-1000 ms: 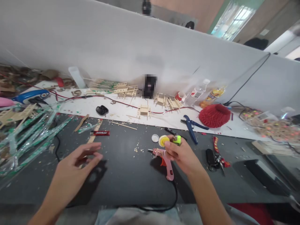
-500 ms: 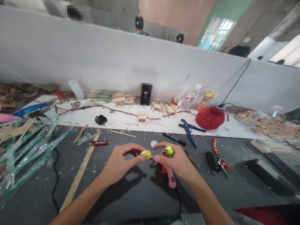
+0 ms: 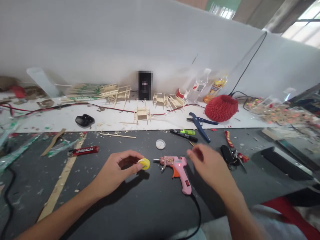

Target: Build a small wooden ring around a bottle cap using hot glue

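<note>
My left hand (image 3: 122, 168) pinches a small round yellow cap (image 3: 145, 163) between thumb and fingertips, just above the dark table. My right hand (image 3: 210, 163), blurred, hovers right of a pink glue gun (image 3: 178, 166) with its fingers loosely curled and apart; nothing shows in it. The glue gun lies on its side, nozzle pointing left toward the cap, with an orange trigger and a small lit light. Beyond it are a round white lid (image 3: 160, 144), a black marker (image 3: 183, 135) and a bright green highlighter (image 3: 188, 132).
Blue cutters (image 3: 198, 125) and a red woven basket (image 3: 221, 108) are at the back right. Small wooden chair-like models (image 3: 142, 114) stand on the white board. Keys (image 3: 233, 155) lie right, a red tube (image 3: 85, 150) left. The glue gun's cord (image 3: 198, 210) runs toward me.
My right hand has moved right, away from the yellow cap, and the green highlighter now lies beside the marker. My left hand still holds the cap. The view has tilted down.
</note>
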`<move>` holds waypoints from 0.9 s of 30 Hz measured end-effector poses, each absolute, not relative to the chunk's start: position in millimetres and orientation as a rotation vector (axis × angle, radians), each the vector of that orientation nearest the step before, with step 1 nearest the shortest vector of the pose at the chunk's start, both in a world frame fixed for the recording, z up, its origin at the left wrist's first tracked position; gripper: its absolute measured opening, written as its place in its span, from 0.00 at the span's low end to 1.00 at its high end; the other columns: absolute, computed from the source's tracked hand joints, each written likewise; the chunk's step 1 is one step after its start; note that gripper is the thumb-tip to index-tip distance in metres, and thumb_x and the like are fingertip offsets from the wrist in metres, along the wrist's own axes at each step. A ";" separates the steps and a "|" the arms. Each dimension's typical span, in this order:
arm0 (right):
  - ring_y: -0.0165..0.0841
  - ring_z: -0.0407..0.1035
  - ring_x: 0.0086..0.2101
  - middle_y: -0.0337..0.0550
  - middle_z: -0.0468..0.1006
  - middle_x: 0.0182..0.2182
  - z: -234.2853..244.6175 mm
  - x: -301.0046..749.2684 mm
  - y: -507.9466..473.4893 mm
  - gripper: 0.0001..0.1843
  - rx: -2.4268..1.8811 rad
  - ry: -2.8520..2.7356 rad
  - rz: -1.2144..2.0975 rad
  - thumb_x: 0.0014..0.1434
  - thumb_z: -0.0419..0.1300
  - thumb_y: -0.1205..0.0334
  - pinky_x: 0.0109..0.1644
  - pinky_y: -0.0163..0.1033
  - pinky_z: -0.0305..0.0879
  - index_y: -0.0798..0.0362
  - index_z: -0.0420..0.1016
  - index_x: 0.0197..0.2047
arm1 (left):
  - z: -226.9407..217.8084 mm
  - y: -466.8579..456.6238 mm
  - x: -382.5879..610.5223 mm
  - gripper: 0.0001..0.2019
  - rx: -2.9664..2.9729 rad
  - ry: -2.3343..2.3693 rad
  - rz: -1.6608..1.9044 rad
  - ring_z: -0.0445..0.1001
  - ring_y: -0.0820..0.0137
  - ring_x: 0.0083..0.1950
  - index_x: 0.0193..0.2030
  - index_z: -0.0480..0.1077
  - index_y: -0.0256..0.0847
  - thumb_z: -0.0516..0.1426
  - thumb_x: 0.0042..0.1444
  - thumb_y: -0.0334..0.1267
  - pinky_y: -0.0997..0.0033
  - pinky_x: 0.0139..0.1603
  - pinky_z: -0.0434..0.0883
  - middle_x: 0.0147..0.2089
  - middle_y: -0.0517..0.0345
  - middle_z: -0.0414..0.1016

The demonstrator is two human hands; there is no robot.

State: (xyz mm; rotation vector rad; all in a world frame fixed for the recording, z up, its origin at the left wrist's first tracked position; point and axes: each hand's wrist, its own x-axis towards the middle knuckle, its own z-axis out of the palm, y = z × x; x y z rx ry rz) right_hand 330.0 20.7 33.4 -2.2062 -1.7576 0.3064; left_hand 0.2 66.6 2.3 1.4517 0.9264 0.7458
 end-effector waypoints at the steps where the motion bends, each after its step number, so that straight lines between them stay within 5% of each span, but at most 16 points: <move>1: 0.46 0.75 0.31 0.48 0.83 0.32 30.7 320.5 2.2 0.17 -2.231 -1.735 0.385 0.71 0.62 0.46 0.37 0.48 0.62 0.49 0.78 0.37 | 2.1 64.3 0.6 0.13 1.443 0.922 0.737 0.86 0.62 0.45 0.49 0.81 0.39 0.69 0.66 0.47 0.60 0.50 0.82 0.44 0.53 0.88; 8: 0.42 0.73 0.27 0.43 0.80 0.23 12.0 289.1 -38.9 0.14 -2.066 -1.406 0.715 0.62 0.69 0.49 0.36 0.44 0.57 0.47 0.77 0.29 | 4.0 60.4 1.0 0.13 1.441 0.838 0.703 0.86 0.63 0.42 0.43 0.82 0.41 0.71 0.60 0.47 0.67 0.46 0.81 0.42 0.53 0.88; 13: 0.41 0.76 0.28 0.44 0.83 0.30 5.6 301.5 -52.0 0.23 -1.764 -0.979 0.903 0.54 0.72 0.39 0.33 0.42 0.67 0.48 0.79 0.41 | 8.9 49.9 6.0 0.11 1.483 0.754 0.618 0.86 0.63 0.41 0.41 0.83 0.42 0.71 0.59 0.47 0.68 0.44 0.81 0.40 0.53 0.89; 18: 0.30 0.61 0.22 0.35 0.71 0.24 2.1 302.2 -64.6 0.17 -1.466 -0.819 1.052 0.46 0.73 0.52 0.25 0.36 0.55 0.48 0.74 0.35 | 5.9 44.2 10.2 0.14 1.503 0.736 0.563 0.87 0.62 0.40 0.43 0.83 0.41 0.72 0.58 0.48 0.68 0.42 0.82 0.40 0.52 0.90; 27: 0.37 0.63 0.24 0.40 0.73 0.22 -16.9 289.1 -81.2 0.09 -1.497 -1.095 1.155 0.55 0.75 0.53 0.31 0.45 0.64 0.47 0.84 0.32 | 1.3 46.7 12.4 0.10 1.522 0.830 0.440 0.84 0.67 0.33 0.41 0.85 0.43 0.70 0.60 0.47 0.75 0.34 0.78 0.34 0.56 0.90</move>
